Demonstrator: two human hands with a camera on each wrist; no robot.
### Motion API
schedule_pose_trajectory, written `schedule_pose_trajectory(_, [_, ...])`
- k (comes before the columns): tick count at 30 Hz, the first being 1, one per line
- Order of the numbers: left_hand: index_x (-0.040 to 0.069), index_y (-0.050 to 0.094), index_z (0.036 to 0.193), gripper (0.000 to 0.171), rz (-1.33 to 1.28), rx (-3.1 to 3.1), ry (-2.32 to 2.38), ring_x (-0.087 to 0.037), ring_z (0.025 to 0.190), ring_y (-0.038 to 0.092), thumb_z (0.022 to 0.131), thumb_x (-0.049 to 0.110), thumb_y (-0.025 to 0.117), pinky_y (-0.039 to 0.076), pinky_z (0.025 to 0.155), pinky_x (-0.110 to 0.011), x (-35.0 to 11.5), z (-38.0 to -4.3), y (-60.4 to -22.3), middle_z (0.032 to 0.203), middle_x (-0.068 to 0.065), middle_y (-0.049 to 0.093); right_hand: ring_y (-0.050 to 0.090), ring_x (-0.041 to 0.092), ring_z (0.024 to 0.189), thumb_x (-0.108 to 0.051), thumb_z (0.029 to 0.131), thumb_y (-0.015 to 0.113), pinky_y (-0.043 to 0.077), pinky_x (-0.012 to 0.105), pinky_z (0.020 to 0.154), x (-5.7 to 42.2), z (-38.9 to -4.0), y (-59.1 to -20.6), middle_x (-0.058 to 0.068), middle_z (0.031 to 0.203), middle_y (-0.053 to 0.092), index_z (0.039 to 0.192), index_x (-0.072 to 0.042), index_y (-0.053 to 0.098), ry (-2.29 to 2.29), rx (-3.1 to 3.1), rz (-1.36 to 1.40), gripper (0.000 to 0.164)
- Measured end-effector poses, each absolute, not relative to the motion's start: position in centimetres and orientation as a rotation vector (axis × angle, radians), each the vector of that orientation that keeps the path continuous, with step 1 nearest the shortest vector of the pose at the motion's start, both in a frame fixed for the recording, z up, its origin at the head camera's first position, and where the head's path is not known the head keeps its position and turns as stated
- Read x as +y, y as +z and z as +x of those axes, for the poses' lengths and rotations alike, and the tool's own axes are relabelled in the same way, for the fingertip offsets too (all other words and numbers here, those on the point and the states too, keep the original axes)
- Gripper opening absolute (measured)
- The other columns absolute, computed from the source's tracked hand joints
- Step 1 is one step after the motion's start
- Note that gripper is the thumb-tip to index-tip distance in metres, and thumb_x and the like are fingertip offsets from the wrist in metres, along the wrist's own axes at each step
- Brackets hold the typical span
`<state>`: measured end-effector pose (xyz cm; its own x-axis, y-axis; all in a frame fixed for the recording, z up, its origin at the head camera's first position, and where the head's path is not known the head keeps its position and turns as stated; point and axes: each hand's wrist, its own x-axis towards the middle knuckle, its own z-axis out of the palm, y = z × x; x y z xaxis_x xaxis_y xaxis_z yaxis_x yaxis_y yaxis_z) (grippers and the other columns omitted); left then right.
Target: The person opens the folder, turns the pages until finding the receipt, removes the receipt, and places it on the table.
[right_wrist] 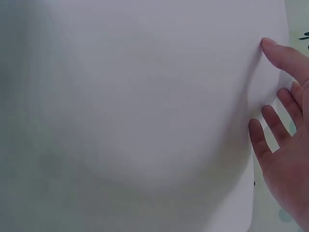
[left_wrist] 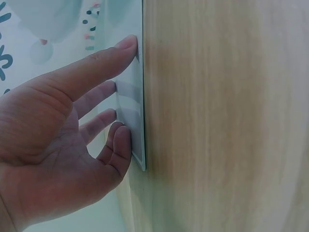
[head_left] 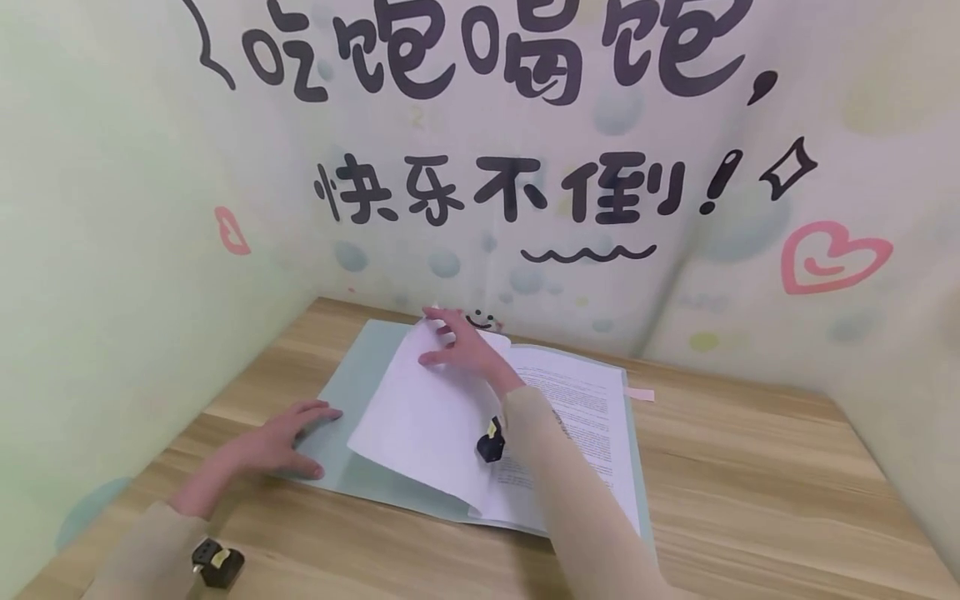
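A pale green folder [head_left: 345, 475] lies opened out on the table, with printed pages [head_left: 592, 417] on its right side. A white sheet [head_left: 420, 417] is raised and curved across its middle. My right hand [head_left: 463, 346] reaches to the far end of this sheet. In the right wrist view, its thumb and spread fingertips touch the white sheet [right_wrist: 145, 96] near the edge. My left hand [head_left: 281, 437] rests at the folder's left cover, fingers spread and relaxed. The left wrist view shows its fingertips right at the cover [left_wrist: 130, 96].
The folder lies on a wood-grain table [head_left: 750, 467]. A pink tab [head_left: 640, 394] sticks out past the folder's right edge. Behind the table stands a pale wall [head_left: 480, 275] with large dark lettering, and another wall [head_left: 112, 250] borders the left side.
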<state>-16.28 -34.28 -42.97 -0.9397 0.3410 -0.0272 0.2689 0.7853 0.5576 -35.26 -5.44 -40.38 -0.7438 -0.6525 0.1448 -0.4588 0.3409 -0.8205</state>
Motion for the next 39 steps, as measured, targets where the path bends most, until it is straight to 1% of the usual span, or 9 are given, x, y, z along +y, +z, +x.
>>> schedule_pose_trajectory(6, [0.001, 0.047, 0.142, 0.086, 0.469, 2.830, 0.862, -0.061, 0.132, 0.031, 0.070, 0.029, 0.084, 0.032, 0.101, -0.074, -34.2, -16.3, -42.7, 0.148, -0.035, 0.032, 0.045, 0.024, 0.137, -0.024, 0.081, 0.082, 0.037, 0.043, 0.113, -6.6, -35.3, -43.2, -0.002, 0.155, 0.042, 0.153, -0.026, 0.035, -1.366, 2.421, -0.959, 0.086])
schedule_pose_trajectory(10, [0.000, 0.046, 0.141, 0.086, 0.468, 2.821, 0.870, -0.062, 0.133, 0.030, 0.070, 0.028, 0.084, 0.032, 0.101, -0.074, -34.0, -16.2, -42.6, 0.148, -0.036, 0.031, 0.045, 0.024, 0.136, -0.026, 0.079, 0.083, 0.032, 0.044, 0.116, -7.1, -35.2, -44.6, 0.001, 0.155, 0.043, 0.154, -0.021, 0.034, -1.330, 2.470, -0.948, 0.089])
schedule_pose_trajectory(13, [0.000, 0.046, 0.142, 0.085, 0.468, 2.816, 0.886, -0.062, 0.133, 0.030, 0.070, 0.028, 0.084, 0.031, 0.102, -0.074, -33.8, -16.1, -42.4, 0.149, -0.036, 0.031, 0.045, 0.026, 0.136, -0.023, 0.078, 0.083, 0.027, 0.049, 0.118, -7.2, -34.9, -45.0, 0.004, 0.153, 0.045, 0.153, -0.018, 0.035, -1.307, 2.524, -0.929, 0.089])
schedule_pose_trajectory(16, [0.000, 0.047, 0.141, 0.086, 0.467, 2.817, 0.901, -0.062, 0.132, 0.031, 0.069, 0.027, 0.084, 0.032, 0.102, -0.073, -33.7, -16.1, -42.3, 0.148, -0.036, 0.031, 0.040, 0.029, 0.140, -0.024, 0.079, 0.081, 0.022, 0.054, 0.119, -7.4, -34.7, -45.1, 0.003, 0.154, 0.044, 0.153, -0.020, 0.036, -1.218, 2.592, -0.916, 0.087])
schedule_pose_trajectory(20, [-0.001, 0.047, 0.140, 0.085, 0.462, 2.817, 0.910, -0.062, 0.132, 0.031, 0.069, 0.025, 0.085, 0.032, 0.101, -0.073, -33.7, -16.1, -42.3, 0.148, -0.036, 0.031, 0.035, 0.031, 0.143, -0.029, 0.082, 0.079, 0.024, 0.055, 0.117, -7.7, -34.6, -45.3, 0.002, 0.157, 0.040, 0.154, -0.022, 0.033, -1.014, 2.694, -0.960, 0.086])
schedule_pose_trajectory(25, [-0.001, 0.047, 0.140, 0.085, 0.466, 2.819, 0.907, -0.062, 0.132, 0.031, 0.069, 0.027, 0.085, 0.031, 0.102, -0.073, -33.9, -16.1, -42.4, 0.147, -0.036, 0.031, 0.041, 0.031, 0.138, -0.029, 0.083, 0.079, 0.032, 0.053, 0.112, -8.0, -34.3, -45.4, 0.002, 0.156, 0.042, 0.155, -0.027, 0.030, -0.867, 2.757, -1.008, 0.087])
schedule_pose_trajectory(28, [-0.001, 0.047, 0.140, 0.085, 0.467, 2.820, 0.905, -0.062, 0.132, 0.031, 0.069, 0.028, 0.085, 0.032, 0.102, -0.073, -33.9, -16.2, -42.5, 0.147, -0.036, 0.031, 0.043, 0.029, 0.134, -0.030, 0.085, 0.078, 0.034, 0.049, 0.109, -8.1, -34.1, -45.1, 0.001, 0.153, 0.046, 0.153, -0.028, 0.037, -0.780, 2.794, -1.049, 0.080])
schedule_pose_trajectory(33, [-0.001, 0.048, 0.139, 0.084, 0.465, 2.820, 0.926, -0.061, 0.132, 0.032, 0.069, 0.027, 0.085, 0.033, 0.102, -0.072, -34.0, -16.2, -42.5, 0.147, -0.035, 0.033, 0.042, 0.027, 0.125, -0.037, 0.084, 0.078, 0.033, 0.043, 0.100, -8.3, -33.7, -44.4, 0.001, 0.145, 0.051, 0.140, -0.033, 0.055, -0.632, 2.887, -1.064, 0.060])
schedule_pose_trajectory(39, [-0.002, 0.049, 0.139, 0.084, 0.464, 2.814, 0.940, -0.060, 0.131, 0.034, 0.069, 0.026, 0.085, 0.035, 0.101, -0.070, -33.9, -16.2, -42.5, 0.146, -0.034, 0.033, 0.043, 0.025, 0.125, -0.046, 0.084, 0.075, 0.031, 0.042, 0.095, -8.1, -33.6, -44.3, -0.004, 0.146, 0.051, 0.134, -0.036, 0.059, -0.531, 2.904, -0.935, 0.053])
